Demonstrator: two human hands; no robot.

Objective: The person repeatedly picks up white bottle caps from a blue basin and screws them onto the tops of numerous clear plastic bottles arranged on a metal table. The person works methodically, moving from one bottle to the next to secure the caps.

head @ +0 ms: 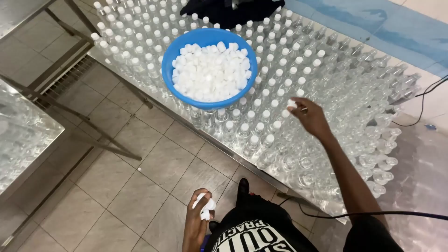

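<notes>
A blue bowl full of white bottle caps rests on top of many clear plastic bottles that stand packed together on a metal table. Bottles to the left and near the bowl wear white caps; those to the right are uncapped. My right hand reaches over the bottles and pinches one white cap at its fingertips, above a bottle. My left hand hangs low near my waist, closed on a few white caps.
A second metal table with clear bottles stands at the left. Grey tiled floor lies between the tables, with a floor drain grate. A black cable runs past my right arm. A dark cloth lies beyond the bowl.
</notes>
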